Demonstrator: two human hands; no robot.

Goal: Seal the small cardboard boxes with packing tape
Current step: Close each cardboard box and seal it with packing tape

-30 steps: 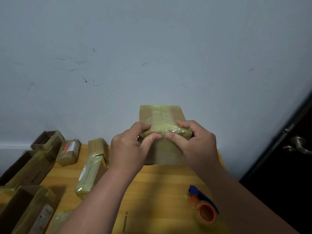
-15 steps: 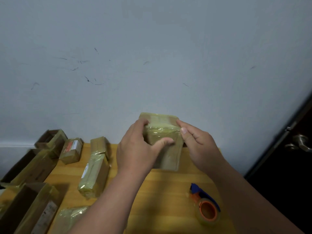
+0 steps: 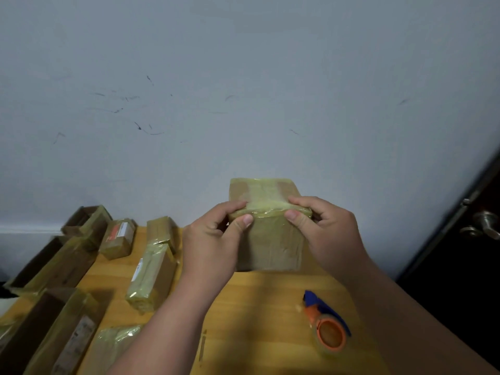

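Note:
A small cardboard box (image 3: 270, 244), wrapped in yellowish clear tape, is held up above the wooden table (image 3: 257, 307). My left hand (image 3: 213, 244) grips its left side with the thumb pressing the front top edge. My right hand (image 3: 327, 234) grips the right side, thumb on the same taped edge. An orange and blue tape dispenser (image 3: 326, 324) with a roll of tape lies on the table at lower right, untouched.
Several taped small boxes lie at left, among them a long one (image 3: 153, 277) and one with an orange label (image 3: 117, 236). Open cardboard boxes (image 3: 54, 263) crowd the left edge. A wall rises behind; a dark door with a metal handle (image 3: 484, 227) is at right.
The box has been turned in both hands so a broad side faces me again. Both thumbs now press along the taped top edge, further apart than before.

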